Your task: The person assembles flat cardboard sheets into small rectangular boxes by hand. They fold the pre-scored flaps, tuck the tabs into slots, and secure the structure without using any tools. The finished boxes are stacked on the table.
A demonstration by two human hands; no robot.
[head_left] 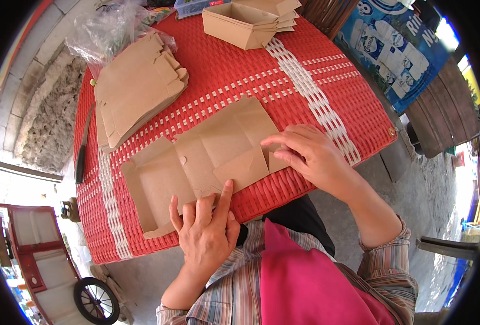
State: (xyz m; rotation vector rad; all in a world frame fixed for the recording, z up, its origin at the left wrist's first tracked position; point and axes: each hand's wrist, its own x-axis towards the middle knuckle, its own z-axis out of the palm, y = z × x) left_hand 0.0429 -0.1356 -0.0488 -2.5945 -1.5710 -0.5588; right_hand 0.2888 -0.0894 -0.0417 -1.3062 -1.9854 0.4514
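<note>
Two bare hands work on one flat cardboard box blank (207,157) that lies spread across the near edge of a red woven table (234,70) with white stripes. At the far left a dark knife (83,147) lies along the table's edge, its length running toward the person. Just right of it sits a stack of flat brown blanks (134,89), tilted and fanned a little, with a crumpled clear plastic bag (107,30) behind it at the table's far corner.

Next comes the blank being handled. Its left end is already raised into a shallow tray with low walls, while the middle and right panels lie flat, creased into squares and a diagonal fold. The left hand (205,230) rests at the blank's near edge: the index finger is stretched out straight and presses down on the near panel, the other fingers are loosely curled beside it, gripping nothing. The right hand (310,157) sits at the blank's right end, fingers bent together and pinching a small folded flap against the card, thumb below it.

Further back, right of centre, several finished brown boxes (248,21) stand nested in one another at the table's far edge. Beyond the table's right side a blue printed banner (399,49) hangs over wooden boards. A striped sleeve (391,254) and pink cloth (310,281) fill the lower right.
</note>
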